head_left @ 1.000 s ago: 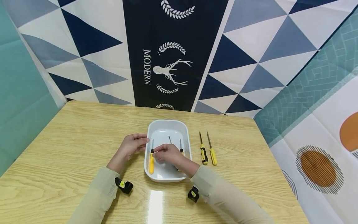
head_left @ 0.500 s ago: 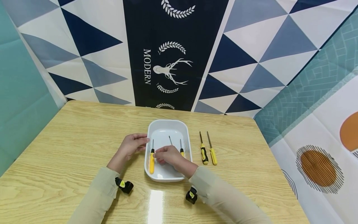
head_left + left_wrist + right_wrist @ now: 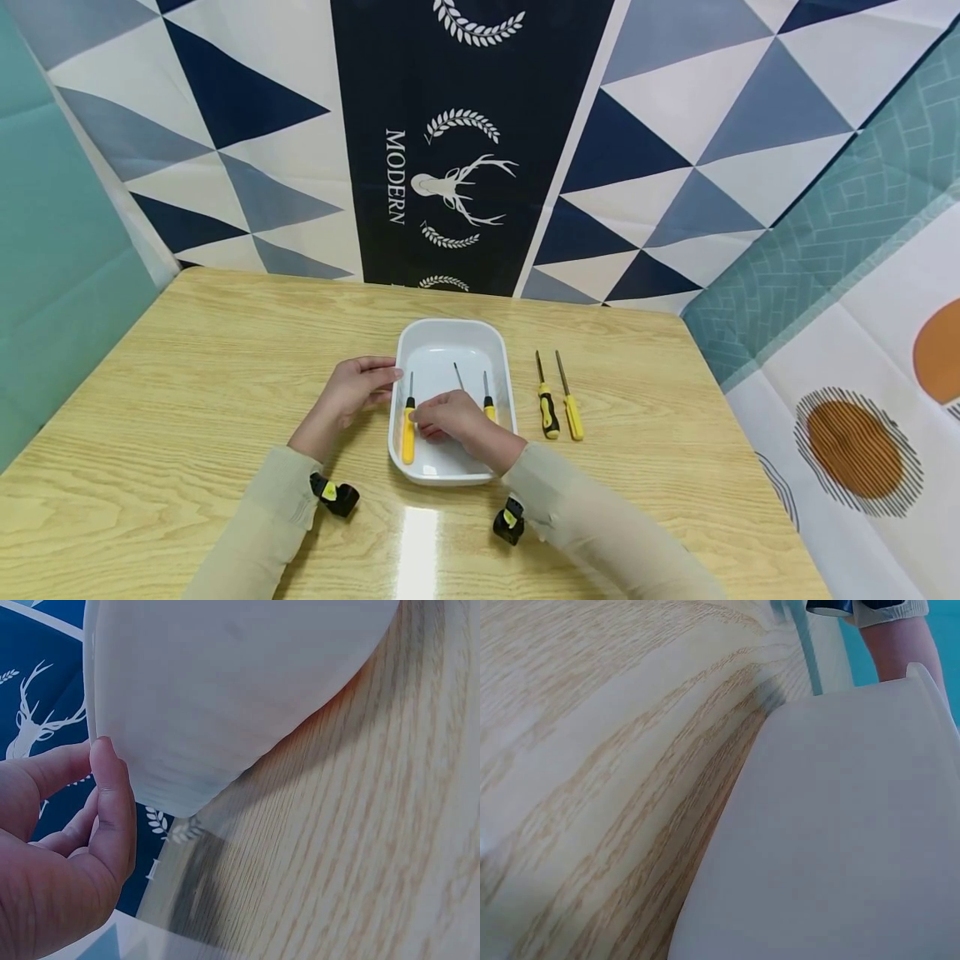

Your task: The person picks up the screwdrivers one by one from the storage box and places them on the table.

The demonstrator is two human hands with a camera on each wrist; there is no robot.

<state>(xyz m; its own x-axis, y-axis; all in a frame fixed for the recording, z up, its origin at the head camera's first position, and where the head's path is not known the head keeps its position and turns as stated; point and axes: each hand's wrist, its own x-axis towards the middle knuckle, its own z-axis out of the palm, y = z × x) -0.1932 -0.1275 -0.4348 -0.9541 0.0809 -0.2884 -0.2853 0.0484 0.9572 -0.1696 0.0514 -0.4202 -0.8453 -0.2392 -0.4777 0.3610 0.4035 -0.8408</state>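
A white tray (image 3: 438, 481) sits on the wooden table, with three screwdrivers inside. My left hand (image 3: 360, 387) pinches the tray's left rim; the left wrist view shows its fingertips (image 3: 106, 750) at the edge. Inside the tray my right hand (image 3: 450, 417) has curled fingers at the upper handle of the leftmost yellow screwdriver (image 3: 408, 442). Beneath this hand lies a middle screwdriver (image 3: 459, 377), only its shaft and tip showing. A third screwdriver (image 3: 489, 407) lies along the right wall, its lower handle hidden by the wrist. The right wrist view shows the tray's outer wall (image 3: 832, 825), not the right hand.
Right of the tray, a black-and-yellow screwdriver (image 3: 548, 414) and a plain yellow-handled screwdriver (image 3: 573, 417) lie side by side on the table (image 3: 637, 483). A patterned cloth (image 3: 465, 167) hangs behind the table's far edge.
The right forearm has drifted slightly left and up in the head view, its fingers staying by the leftmost screwdriver. The left hand has kept its grip on the tray.
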